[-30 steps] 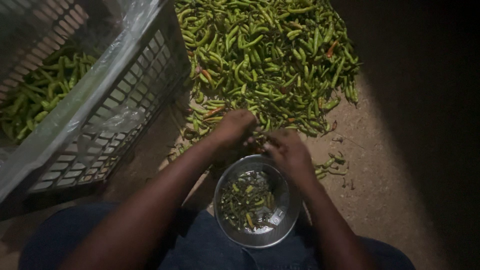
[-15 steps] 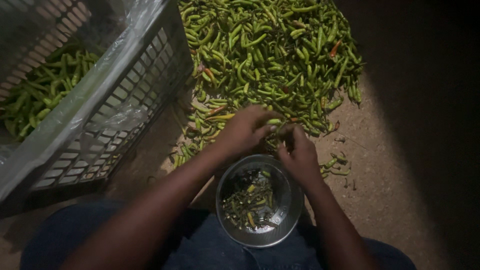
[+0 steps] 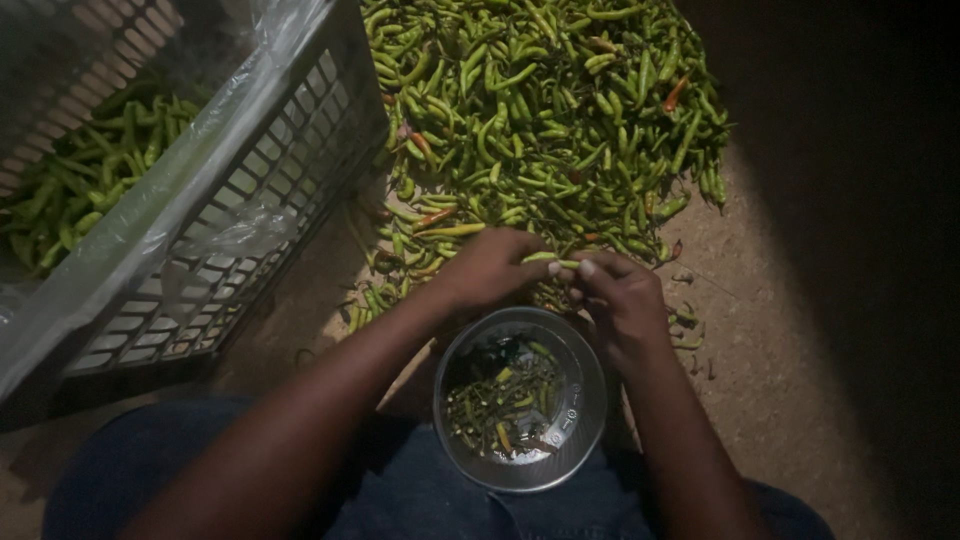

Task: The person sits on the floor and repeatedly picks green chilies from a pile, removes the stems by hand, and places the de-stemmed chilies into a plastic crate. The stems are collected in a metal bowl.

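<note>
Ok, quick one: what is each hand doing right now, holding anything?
Left hand: closed, pinching one end of a green chili above the metal bowl.
Right hand: closed, fingertips on the other end of the same chili.

The heap of slender chilli peppers [image 3: 540,120] on the floor is mostly bright to yellowish green, with a few orange-red ones scattered through it. The single chilli [image 3: 552,260] pinched between the left hand [image 3: 490,268] and the right hand [image 3: 618,295] is pale green. The round metal bowl [image 3: 585,400] is shiny silver-grey, holding dark green stems flecked with yellow. The grey plastic lattice crate [image 3: 230,230], lined with clear glossy film, holds more green chillies. The earthen floor [image 3: 760,330] is sandy brown. The trousers are dark blue.
</note>
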Available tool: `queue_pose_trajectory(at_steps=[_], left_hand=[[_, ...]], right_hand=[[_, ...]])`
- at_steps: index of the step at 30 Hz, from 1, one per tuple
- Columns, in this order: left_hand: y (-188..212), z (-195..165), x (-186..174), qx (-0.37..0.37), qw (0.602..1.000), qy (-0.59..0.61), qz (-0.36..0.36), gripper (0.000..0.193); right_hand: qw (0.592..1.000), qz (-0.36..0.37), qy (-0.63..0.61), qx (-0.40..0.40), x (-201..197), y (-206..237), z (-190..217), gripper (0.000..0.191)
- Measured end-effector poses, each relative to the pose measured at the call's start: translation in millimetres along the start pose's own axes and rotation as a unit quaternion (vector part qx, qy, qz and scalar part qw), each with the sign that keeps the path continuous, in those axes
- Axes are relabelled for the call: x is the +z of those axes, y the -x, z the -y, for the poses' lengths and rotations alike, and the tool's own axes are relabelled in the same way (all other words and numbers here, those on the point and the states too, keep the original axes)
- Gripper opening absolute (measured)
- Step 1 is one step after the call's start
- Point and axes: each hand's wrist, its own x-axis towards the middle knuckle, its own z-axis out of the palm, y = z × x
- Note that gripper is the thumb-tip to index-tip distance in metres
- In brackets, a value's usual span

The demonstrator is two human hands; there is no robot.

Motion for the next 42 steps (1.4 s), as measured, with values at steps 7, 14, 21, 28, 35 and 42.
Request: queue_pose_trajectory(at_steps=[7,14,21,28,35,42], left_hand=[[-0.9,0.8,3.5,-0.063,0.996,0.063,0.021,0.038],[4.0,-5.1,6.3,-0.017,0.999,-0.045,0.015,0.038],[0.0,0.9,6.0,-0.095,0.977,0.19,0.004,0.028],[-16.3,37.9,13.8,-0.084,0.939,0.323,-0.077,0.025],[-20.8,46.0,11.6,-0.112,0.923,0.356,-0.089,0.021],[-11.1,27.4,9.6,-0.159,0.895,0.409,-0.074,0.02]], right_hand=[[1.0,0.009,0.011,-0.018,-5.1,-1.6,6.1,0.018],[0.855,-0.143,0.413,-0.28,13.7,17.6,-5.5,0.009],[0.846,-0.191,0.408,-0.284,-4.3,3.7,2.6,0.011],[0.906,-0.111,0.352,-0.208,13.9,9.0,10.9,0.018],[0.638,0.033,0.769,0.0,28.5,26.4,-13.9,0.025],[0.6,0.063,0.797,-0.021,28.0,23.6,-46.3,0.03]])
